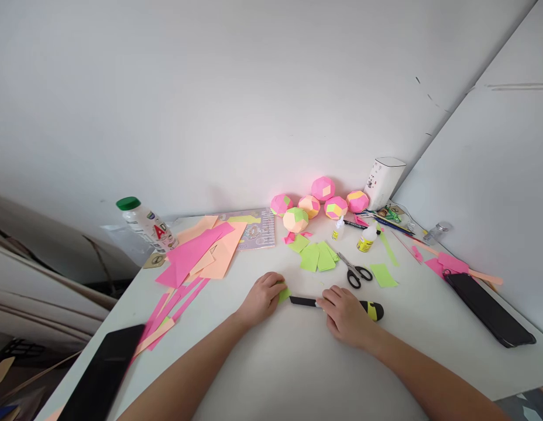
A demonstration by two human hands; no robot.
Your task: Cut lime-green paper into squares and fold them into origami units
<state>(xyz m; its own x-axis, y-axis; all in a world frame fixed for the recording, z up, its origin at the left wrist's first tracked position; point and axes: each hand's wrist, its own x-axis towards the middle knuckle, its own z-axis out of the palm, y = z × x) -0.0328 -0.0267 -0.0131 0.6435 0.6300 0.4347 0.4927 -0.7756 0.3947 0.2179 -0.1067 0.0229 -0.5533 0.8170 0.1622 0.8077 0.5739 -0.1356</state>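
At the middle of the table my left hand is closed on a small piece of green paper, pressing it near the tabletop. My right hand grips a utility knife with a black and yellow handle. Its dark blade points left, and the tip lies close to the green paper; whether they touch I cannot tell. Just beyond the hands lie several cut green paper pieces and scissors with black handles. One more green piece rests right of the scissors.
Several folded paper balls sit by the wall. Two small glue bottles stand in front of them. Pink and orange sheets, a white bottle and a dark phone are at left. A black case lies at right.
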